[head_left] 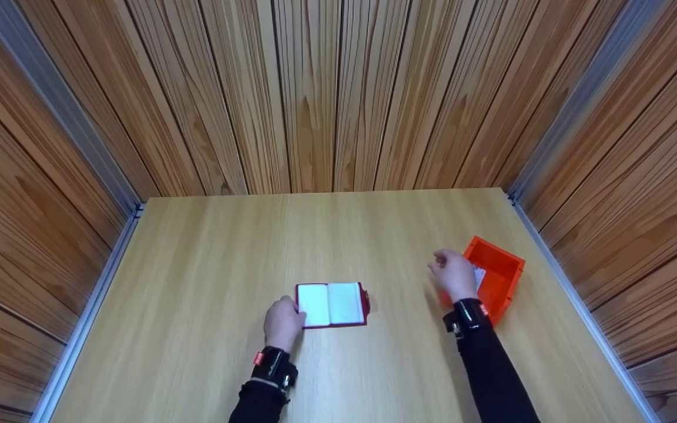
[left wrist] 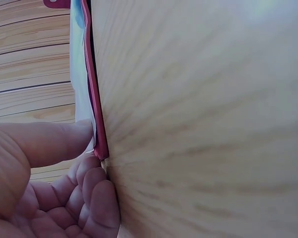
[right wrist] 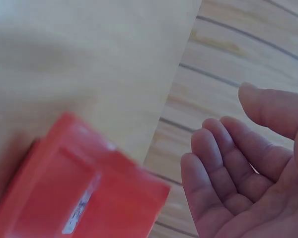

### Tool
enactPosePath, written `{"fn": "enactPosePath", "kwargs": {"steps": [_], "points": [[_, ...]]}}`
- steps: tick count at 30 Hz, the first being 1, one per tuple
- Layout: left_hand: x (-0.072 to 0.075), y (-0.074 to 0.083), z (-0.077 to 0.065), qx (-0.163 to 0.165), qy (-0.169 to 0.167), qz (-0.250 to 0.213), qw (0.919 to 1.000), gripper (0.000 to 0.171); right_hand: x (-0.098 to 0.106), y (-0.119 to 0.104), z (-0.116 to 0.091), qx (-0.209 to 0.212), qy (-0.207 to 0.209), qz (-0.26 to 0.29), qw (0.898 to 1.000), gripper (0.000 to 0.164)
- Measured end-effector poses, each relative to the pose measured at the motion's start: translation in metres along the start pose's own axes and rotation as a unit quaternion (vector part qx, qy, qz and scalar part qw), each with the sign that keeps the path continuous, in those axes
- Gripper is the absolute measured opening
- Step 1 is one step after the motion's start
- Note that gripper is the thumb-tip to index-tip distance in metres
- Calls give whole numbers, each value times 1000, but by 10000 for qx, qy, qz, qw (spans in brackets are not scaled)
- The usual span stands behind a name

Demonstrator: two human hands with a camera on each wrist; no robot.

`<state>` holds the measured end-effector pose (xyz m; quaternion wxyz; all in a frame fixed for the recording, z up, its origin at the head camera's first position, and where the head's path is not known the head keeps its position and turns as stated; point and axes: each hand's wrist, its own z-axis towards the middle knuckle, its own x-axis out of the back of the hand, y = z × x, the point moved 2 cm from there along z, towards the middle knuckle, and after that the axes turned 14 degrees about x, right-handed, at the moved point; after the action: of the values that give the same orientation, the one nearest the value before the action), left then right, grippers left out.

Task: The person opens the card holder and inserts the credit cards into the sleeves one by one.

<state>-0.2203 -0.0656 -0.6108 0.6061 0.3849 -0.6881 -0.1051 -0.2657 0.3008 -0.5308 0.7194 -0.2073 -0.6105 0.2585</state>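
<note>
A small notebook (head_left: 343, 302) with a red cover lies spread on the table, blank white pages facing up. My left hand (head_left: 283, 323) holds its near left corner. In the left wrist view the thumb (left wrist: 64, 141) presses on the page edge, while curled fingers (left wrist: 102, 203) sit against the red cover (left wrist: 92, 84). My right hand (head_left: 455, 275) hovers by the left side of an orange bin (head_left: 503, 267), holding nothing. Its fingers (right wrist: 208, 168) are loosely bent and the thumb stands apart in the right wrist view. The hand and wrist hide part of the bin.
A whitish printed piece (head_left: 479, 275) shows at the bin's left side, partly behind the right hand. A clasp flap (head_left: 365, 301) sticks out on the notebook's right. Wood-plank walls (head_left: 315, 100) and metal rails (head_left: 579, 320) enclose the table (head_left: 227, 247).
</note>
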Motion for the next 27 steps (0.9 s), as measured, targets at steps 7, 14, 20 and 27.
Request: {"fn": "enactPosePath", "kwargs": {"steps": [7,14,20,27], "points": [[-1,0,0,65,-47,-10,10000,16,22,16,5,-252,263,-240,9990,38],[-1,0,0,16,-52,-47,10000,17,35,28,5,-678,321,-378,9965,38],[-1,-1,-1,-114,-19,-75,9999,18,41,39,4,-768,470,-618,9940,31],[-1,-2,0,-187,55,-40,9998,19,36,47,0,-1007,66,-1003,9898,25]]}}
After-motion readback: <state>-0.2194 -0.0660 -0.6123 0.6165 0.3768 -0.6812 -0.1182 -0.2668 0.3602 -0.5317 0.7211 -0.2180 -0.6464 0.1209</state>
